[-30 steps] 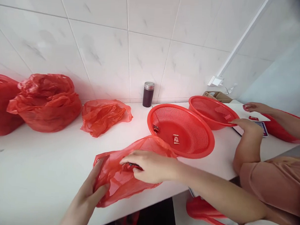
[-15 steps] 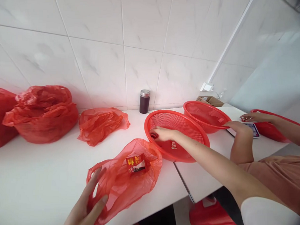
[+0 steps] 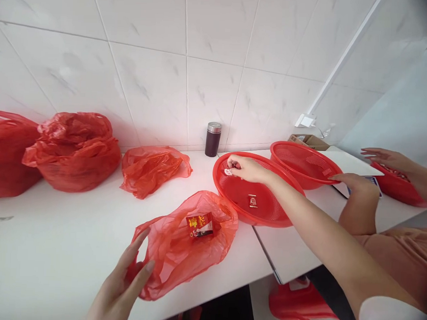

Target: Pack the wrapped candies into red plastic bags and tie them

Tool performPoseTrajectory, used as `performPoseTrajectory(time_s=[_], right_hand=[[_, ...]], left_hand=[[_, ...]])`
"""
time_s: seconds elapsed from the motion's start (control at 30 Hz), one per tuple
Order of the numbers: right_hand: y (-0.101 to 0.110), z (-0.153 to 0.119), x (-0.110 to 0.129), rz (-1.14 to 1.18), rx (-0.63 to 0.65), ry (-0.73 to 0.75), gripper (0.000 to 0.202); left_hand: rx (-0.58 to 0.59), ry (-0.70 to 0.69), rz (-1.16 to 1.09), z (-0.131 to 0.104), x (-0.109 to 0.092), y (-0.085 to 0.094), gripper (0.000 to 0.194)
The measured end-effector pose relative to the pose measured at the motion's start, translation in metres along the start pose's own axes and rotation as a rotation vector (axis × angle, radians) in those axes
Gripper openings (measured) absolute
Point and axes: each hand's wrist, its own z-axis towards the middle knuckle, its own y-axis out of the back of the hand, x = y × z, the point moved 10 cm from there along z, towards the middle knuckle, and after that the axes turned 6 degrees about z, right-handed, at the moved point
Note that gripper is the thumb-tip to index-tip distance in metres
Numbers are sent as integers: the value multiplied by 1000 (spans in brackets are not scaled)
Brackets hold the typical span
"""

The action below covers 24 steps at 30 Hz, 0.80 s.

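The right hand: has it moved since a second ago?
Yes. The right hand went from the red bag to the far side of the nearest red basket, pinching a small packet.

Right hand left the thin red plastic bag, reached into round red mesh basket, now lifts small wrapped candy.
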Motion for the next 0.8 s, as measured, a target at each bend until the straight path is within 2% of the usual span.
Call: performPoseTrajectory(time_s=[0.07,0.1,0.13,0.2,0.3,0.33,0.37,0.4,0.47,0.53,0.57,0.6,0.63,0.7,0.77,0.8], right_hand=[[-1,-18,43,203,-38,122,11],[-12,-28,65,291,-21,191,11],[-29,-37,87,332,17,255,9],[-80,-55,120,261,125,350,6],[-149,-71,142,7,253,435,25],[-161,-74,145,-23,300,464,29],[-162,-75,146,-14,323,481,31],[-153,-73,145,27,308,484,30],[-107,-63,129,123,133,424,29],[-54,-55,94,124,-74,303,28],[-36,-53,72,72,-121,228,30],[-27,-51,47,-7,-115,135,33],[-25,-51,19,-90,-75,23,40],[-36,-58,-36,-163,60,-188,55],[-49,-67,-67,-118,100,-269,50],[-54,-70,-74,-84,84,-269,44]], left_hand=[[-57,-5,-54,0,-8,3,77],[-92,-14,-89,0,-13,4,75],[-126,-25,-122,-1,-17,6,72],[-162,-48,-172,-2,-25,5,70],[-161,-68,-223,-3,-30,2,70],[-159,-69,-234,-4,-30,2,70],[-159,-66,-245,-5,-29,2,70],[-162,-62,-259,-6,-28,3,71],[-171,-55,-304,-9,-25,5,72],[-171,-47,-343,-12,-22,6,73],[-166,-46,-350,-13,-21,6,73],[-159,-46,-346,-15,-20,6,73],[-153,-46,-335,-16,-20,6,73],[-148,-47,-302,-17,-19,5,73],[-154,-49,-275,-17,-18,5,71],[-159,-53,-269,-17,-19,5,69]])
